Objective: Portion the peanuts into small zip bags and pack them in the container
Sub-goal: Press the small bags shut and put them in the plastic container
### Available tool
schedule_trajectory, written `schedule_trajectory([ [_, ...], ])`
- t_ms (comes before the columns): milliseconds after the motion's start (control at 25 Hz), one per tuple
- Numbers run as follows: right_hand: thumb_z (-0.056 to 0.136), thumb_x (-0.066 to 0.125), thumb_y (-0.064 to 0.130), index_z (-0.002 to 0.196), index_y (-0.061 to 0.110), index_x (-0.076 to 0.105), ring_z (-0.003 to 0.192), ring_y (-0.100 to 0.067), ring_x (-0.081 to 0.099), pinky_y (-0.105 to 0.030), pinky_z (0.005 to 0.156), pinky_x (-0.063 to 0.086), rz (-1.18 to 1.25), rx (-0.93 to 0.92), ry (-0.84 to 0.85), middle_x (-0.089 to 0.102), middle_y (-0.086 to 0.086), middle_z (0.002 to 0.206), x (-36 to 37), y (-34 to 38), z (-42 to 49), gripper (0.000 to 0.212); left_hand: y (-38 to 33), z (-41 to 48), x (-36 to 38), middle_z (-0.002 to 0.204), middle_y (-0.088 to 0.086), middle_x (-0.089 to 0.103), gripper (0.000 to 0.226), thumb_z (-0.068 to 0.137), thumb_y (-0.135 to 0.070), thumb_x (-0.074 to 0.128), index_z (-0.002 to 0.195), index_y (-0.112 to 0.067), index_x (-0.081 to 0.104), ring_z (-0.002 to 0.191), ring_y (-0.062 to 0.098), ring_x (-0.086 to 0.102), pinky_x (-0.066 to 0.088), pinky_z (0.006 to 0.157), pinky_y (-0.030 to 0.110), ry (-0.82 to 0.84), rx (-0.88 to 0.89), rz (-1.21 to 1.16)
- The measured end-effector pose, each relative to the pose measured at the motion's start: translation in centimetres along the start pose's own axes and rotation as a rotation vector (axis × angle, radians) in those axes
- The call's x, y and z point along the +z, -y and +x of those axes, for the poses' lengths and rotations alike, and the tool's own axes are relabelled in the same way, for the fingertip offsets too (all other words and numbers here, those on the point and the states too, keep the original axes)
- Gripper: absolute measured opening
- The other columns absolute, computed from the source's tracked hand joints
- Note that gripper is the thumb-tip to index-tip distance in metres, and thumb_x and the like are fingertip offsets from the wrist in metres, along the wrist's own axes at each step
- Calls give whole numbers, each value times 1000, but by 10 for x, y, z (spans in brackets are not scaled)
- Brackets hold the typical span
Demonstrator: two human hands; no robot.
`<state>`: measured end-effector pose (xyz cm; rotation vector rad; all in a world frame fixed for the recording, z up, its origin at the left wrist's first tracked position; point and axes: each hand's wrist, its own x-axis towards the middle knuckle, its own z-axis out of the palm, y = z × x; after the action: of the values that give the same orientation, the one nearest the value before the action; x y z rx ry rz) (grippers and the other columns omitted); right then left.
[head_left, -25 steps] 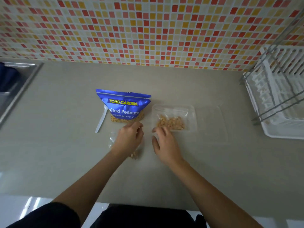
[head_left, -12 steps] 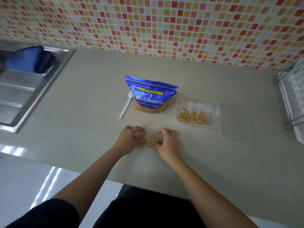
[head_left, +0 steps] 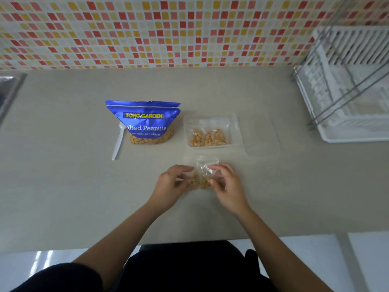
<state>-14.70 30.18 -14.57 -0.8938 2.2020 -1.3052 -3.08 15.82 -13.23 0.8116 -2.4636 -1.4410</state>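
A small clear zip bag (head_left: 203, 174) with peanuts in its lower part sits on the counter between my hands. My left hand (head_left: 171, 186) pinches its left side and my right hand (head_left: 227, 184) pinches its right side. Behind them a clear plastic container (head_left: 237, 131) holds two filled zip bags (head_left: 208, 137) of peanuts. The blue peanut pouch (head_left: 145, 121) stands upright to the container's left, and a white plastic spoon (head_left: 118, 144) lies beside the pouch. The clear lid (head_left: 262, 135) lies flat just right of the container.
A white dish rack (head_left: 347, 91) with a metal frame fills the back right corner. The steel edge of a sink (head_left: 8, 89) shows at the far left. The tiled wall runs along the back, and the counter's front edge (head_left: 84, 247) is close to my body.
Both hands came together on the small zip bag, which now sits further right, in front of the container. The camera view swung from left back to the right.
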Motion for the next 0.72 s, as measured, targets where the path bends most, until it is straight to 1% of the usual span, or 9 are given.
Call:
schedule_trajectory([
  [80, 82, 55, -8, 115, 15, 58, 96, 1, 58, -6, 81, 45, 49, -9, -72, 48, 12, 111, -16, 5, 13, 41, -14, 16, -3, 98, -4, 60, 34, 81, 5, 60, 109, -13, 65, 82, -5, 60, 52, 74, 11, -71, 21, -53],
  [160, 81, 53, -12, 119, 12, 56, 97, -3, 56, -5, 82, 44, 25, -37, -150, 46, 2, 116, -36, 11, 42, 45, -32, 47, -12, 99, -4, 61, 35, 84, 4, 56, 113, -14, 62, 77, -1, 61, 49, 74, 8, -143, -24, -96],
  [240, 80, 51, -13, 122, 8, 53, 95, -14, 55, -8, 84, 42, -74, -21, -166, 46, -5, 120, -52, 15, 79, 47, -50, 83, -18, 106, -5, 60, 37, 84, 1, 53, 117, -14, 60, 78, 8, 60, 48, 79, 15, -163, -91, -27],
  [360, 79, 48, -11, 126, 5, 50, 103, -28, 54, -17, 89, 36, -247, 96, -47, 47, -15, 127, -56, 16, 122, 49, -63, 125, -6, 115, 0, 62, 42, 82, 3, 48, 120, -13, 58, 92, 21, 63, 49, 86, 27, -85, -209, 59],
  [480, 78, 49, -8, 132, 2, 43, 117, -31, 48, -21, 95, 33, -341, 199, 113, 43, -19, 133, -50, 11, 138, 55, -58, 139, 12, 128, 14, 57, 45, 81, 4, 46, 124, -7, 54, 113, 29, 56, 44, 94, 31, 68, -231, 241],
  [560, 78, 53, -3, 134, 4, 40, 123, -31, 44, -26, 99, 32, -470, 210, 164, 42, -18, 135, -48, 10, 141, 58, -54, 140, 19, 131, 20, 48, 42, 81, 3, 47, 123, -3, 52, 116, 34, 51, 40, 94, 32, 130, -192, 476],
  [600, 78, 54, 0, 133, 6, 42, 122, -32, 45, -29, 99, 34, -548, 187, 169, 42, -17, 135, -47, 12, 141, 57, -54, 138, 20, 129, 20, 44, 40, 82, 2, 47, 121, -3, 52, 115, 36, 49, 39, 94, 33, 124, -151, 591],
  [680, 78, 55, 2, 128, 8, 48, 120, -33, 46, -34, 98, 38, -635, 97, 99, 41, -15, 135, -49, 15, 137, 51, -54, 130, 21, 122, 22, 44, 33, 80, 4, 49, 112, -2, 57, 107, 40, 48, 40, 92, 37, 28, -11, 724],
  [720, 77, 54, 3, 125, 9, 51, 119, -33, 46, -34, 98, 39, -625, 58, 10, 41, -14, 135, -52, 16, 134, 48, -51, 127, 20, 115, 24, 48, 30, 75, 7, 55, 103, -1, 62, 98, 43, 51, 45, 87, 41, -47, 46, 739],
])
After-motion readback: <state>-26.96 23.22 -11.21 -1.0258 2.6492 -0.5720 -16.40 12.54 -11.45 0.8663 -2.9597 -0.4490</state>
